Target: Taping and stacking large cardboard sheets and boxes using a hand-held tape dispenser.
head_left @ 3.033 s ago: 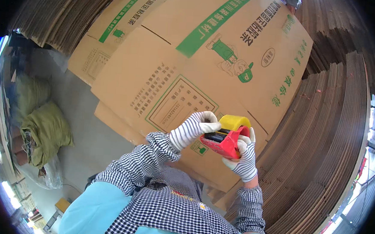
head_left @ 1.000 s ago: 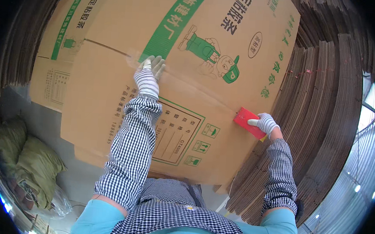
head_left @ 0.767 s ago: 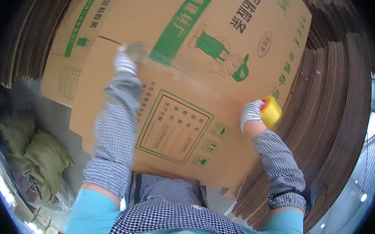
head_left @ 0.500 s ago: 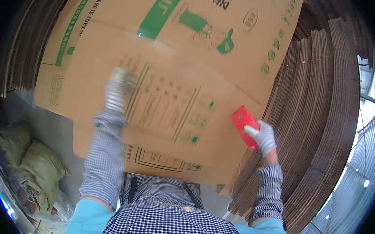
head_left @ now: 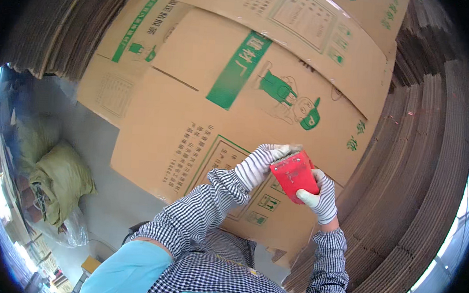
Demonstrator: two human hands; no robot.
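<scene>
My right hand (head_left: pixel 321 200), in a striped glove with pale fingertips, grips a red tape dispenser (head_left: pixel 295 174) with a row of metal teeth along its upper left edge. My left hand (head_left: pixel 258 165), gloved alike, has its fingers drawn together at that toothed edge. Whatever lies between them is too small to make out. Both hands are over a large flat cardboard box (head_left: pixel 151 106) printed in green and black. Another printed cardboard panel (head_left: pixel 352 57) overlaps its far right part.
Tall stacks of flattened cardboard stand at the right (head_left: pixel 404 184) and at the far left (head_left: pixel 65 23). Greenish sacks (head_left: pixel 63 179) lie on the grey floor (head_left: pixel 102 154) at the left, beside clear plastic (head_left: pixel 73 230).
My left hand has come off the cardboard's left part and moved right to the dispenser. The dispenser has turned, its toothed edge now showing. The view has shifted over the cardboard.
</scene>
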